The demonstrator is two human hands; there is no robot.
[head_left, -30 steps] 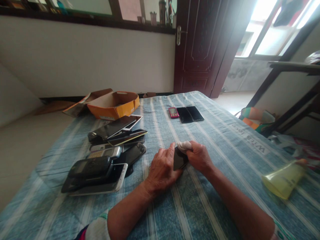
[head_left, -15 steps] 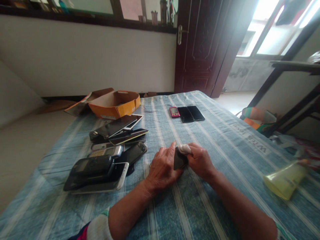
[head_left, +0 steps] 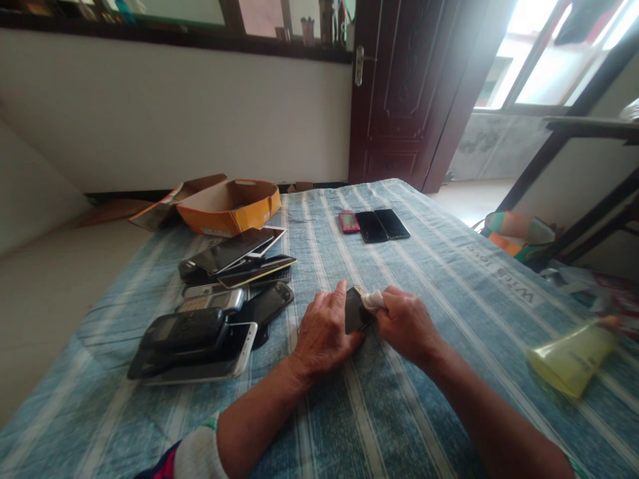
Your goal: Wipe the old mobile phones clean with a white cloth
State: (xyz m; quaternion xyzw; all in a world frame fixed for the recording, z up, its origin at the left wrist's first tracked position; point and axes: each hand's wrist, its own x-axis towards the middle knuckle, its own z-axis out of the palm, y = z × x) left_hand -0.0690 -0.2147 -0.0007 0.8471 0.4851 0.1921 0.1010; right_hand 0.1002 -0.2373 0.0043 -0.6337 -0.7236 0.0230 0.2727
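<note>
In the head view a dark smartphone (head_left: 355,313) lies on the striped tablecloth (head_left: 329,412), between my two hands. My left hand (head_left: 323,329) grips it along its left side, thumb at the near edge and index finger at the far end. My right hand (head_left: 407,322) is closed on a crumpled white cloth (head_left: 372,301), which touches the phone's upper right edge. Part of the phone is hidden under the left fingers. To the left is a pile of old phones, with a black handset (head_left: 182,330) on a white-edged smartphone (head_left: 244,352).
An open orange cardboard box (head_left: 229,209) stands behind the pile. Farther off lie a pink phone (head_left: 349,222) and two black smartphones (head_left: 383,226) side by side. A yellow translucent packet (head_left: 572,359) rests at the table's right. Beyond the table is a dark red door (head_left: 399,100).
My right hand and the cloth have shifted slightly right, baring more of the phone's far end. The left hand keeps its hold on the phone.
</note>
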